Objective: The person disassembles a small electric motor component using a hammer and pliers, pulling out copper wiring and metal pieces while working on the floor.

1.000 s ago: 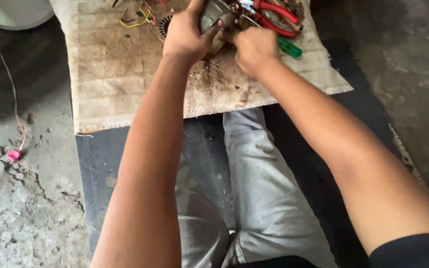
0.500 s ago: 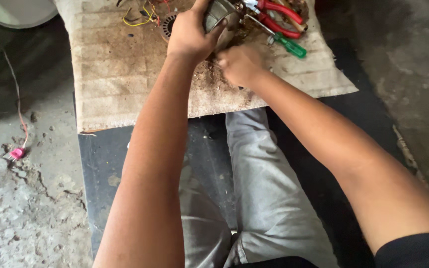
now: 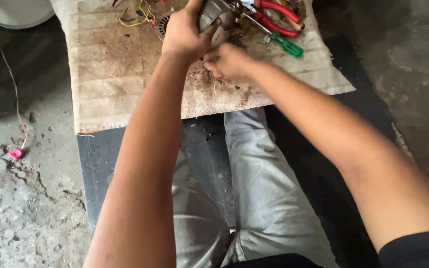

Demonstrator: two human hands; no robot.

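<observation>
My left hand [image 3: 184, 33] grips a round grey metal motor housing [image 3: 216, 15] at the top edge of the view, thumb and fingers wrapped around it. Just below and to the right, my right hand [image 3: 227, 60] is closed into a loose fist with fingertips pinched together; what it holds, if anything, is hidden. Both hands work over a dirty beige cloth [image 3: 110, 74] spread on a dark bench [image 3: 95, 159]. Brown grit lies on the cloth under my right hand.
Red-handled pliers [image 3: 276, 17] and a green-handled screwdriver [image 3: 285, 44] lie right of the motor. Yellow and red wires [image 3: 134, 15] sit to its left. A thin cable with a pink plug [image 3: 16, 154] trails on the cracked concrete floor. A pale round container [image 3: 18, 11] stands top left.
My right hand has drawn back from the motor housing toward me, down onto the cloth. My left hand has kept its grip on the housing.
</observation>
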